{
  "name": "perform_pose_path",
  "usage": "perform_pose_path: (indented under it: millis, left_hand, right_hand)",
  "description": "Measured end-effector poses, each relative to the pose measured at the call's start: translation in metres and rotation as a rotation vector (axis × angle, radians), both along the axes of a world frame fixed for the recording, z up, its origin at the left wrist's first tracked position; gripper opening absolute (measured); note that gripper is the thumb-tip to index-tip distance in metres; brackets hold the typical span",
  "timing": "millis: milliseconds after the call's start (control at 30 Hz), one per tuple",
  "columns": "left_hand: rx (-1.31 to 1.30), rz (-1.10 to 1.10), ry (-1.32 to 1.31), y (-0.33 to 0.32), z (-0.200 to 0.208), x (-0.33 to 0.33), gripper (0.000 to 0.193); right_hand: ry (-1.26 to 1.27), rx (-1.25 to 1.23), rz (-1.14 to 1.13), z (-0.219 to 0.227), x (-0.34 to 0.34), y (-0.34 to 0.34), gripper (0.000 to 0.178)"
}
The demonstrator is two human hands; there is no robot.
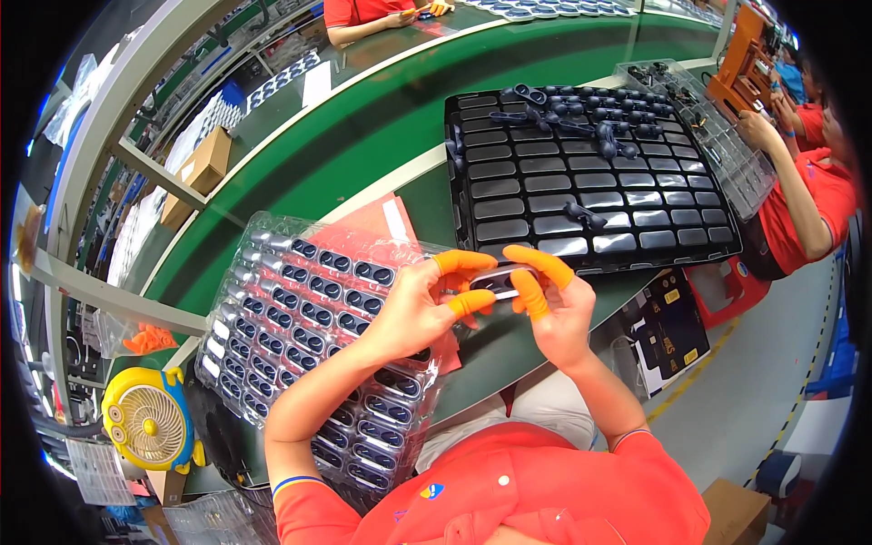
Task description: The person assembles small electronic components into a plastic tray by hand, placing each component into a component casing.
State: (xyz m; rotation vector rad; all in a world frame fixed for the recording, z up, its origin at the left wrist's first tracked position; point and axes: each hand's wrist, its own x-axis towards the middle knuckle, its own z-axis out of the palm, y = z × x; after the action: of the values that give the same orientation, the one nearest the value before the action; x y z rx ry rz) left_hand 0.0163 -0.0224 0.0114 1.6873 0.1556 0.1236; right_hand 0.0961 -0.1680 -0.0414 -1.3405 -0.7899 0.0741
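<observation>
Between my two hands is a small oval part (495, 282) with a dark face and a silver rim, held up over the green workbench. My left hand (409, 309) pinches one end of it, and my right hand (561, 313) grips the other. Orange finger cots cover several fingertips. To the left, a clear plastic tray (263, 221) carries rows of similar oval parts (317, 313). Beyond my right hand lies a large black tray (504, 186) with rounded compartments. Dark blue pieces (618, 145) sit in its far rows, and another loose one (586, 215) lies nearer me.
A red sheet (368, 223) lies partly under the clear tray. The green conveyor belt (363, 136) runs behind the bench. A yellow fan (150, 422) stands at far left, near a metal frame post (118, 298). Co-workers in red (808, 200) work at right and across the belt.
</observation>
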Motion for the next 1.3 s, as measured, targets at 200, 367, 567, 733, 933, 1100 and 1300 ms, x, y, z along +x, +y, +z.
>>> perform_pose_path:
  millis: [200,367,567,733,933,1100,1300]
  left_hand:
    - [-0.141,-0.048,0.059,0.005,0.003,-0.004,0.013]
    - [-0.222,-0.029,0.138,0.004,-0.001,-0.007,0.011]
    - [-0.23,-0.092,0.194,0.0,0.006,-0.005,0.014]
    - [0.269,-0.029,-0.026,0.006,0.007,-0.005,0.021]
    - [0.636,-0.059,-0.27,0.009,0.002,-0.003,0.03]
    - [0.744,-0.09,-0.497,0.01,-0.012,0.0,0.032]
    - [0.745,-0.147,-0.491,0.01,-0.02,-0.004,0.026]
  right_hand:
    - [-0.017,0.033,0.04,0.005,-0.007,0.007,0.022]
    - [-0.126,0.067,-0.033,-0.002,-0.011,0.015,0.022]
    - [-0.257,0.168,-0.135,-0.003,0.004,0.021,0.021]
    - [0.417,0.366,0.125,0.006,0.001,0.009,0.03]
    - [0.597,0.009,0.391,-0.007,0.001,0.008,0.046]
    - [0.327,-0.33,0.291,-0.005,0.009,0.004,0.051]
    - [0.108,-0.481,0.214,0.007,0.003,0.007,0.039]
